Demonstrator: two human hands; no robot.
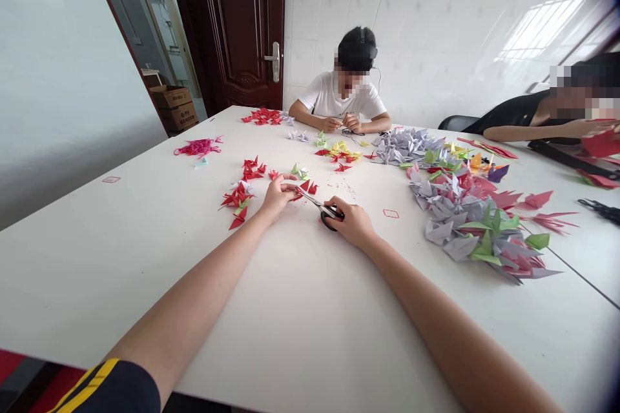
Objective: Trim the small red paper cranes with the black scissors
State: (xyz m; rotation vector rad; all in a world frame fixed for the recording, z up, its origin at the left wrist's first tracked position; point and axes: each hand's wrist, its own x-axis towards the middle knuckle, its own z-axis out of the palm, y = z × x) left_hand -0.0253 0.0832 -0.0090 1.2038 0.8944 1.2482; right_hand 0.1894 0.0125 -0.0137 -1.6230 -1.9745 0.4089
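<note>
My right hand (355, 224) grips a pair of scissors (329, 217) with black handles, its fingers in the loops. The blades point left, up against the fingers of my left hand (277, 199). That hand is closed in a pinch, apparently on a small red folded paper crane (303, 188) at the scissor tips; my fingers partly hide it. Left of this hand lies a loose row of small red paper cranes (238, 195), with a few white and green ones among them. Just beyond the blades sits a green and white crane (301, 173).
A big heap of grey, pink and green paper cranes (455, 213) covers the table's right side. Yellow and red cranes (341, 153) lie ahead. Pink string (198, 147) rests far left. Tiny red scraps dot the tabletop (232, 310). One person (341, 93) sits opposite, another at the right.
</note>
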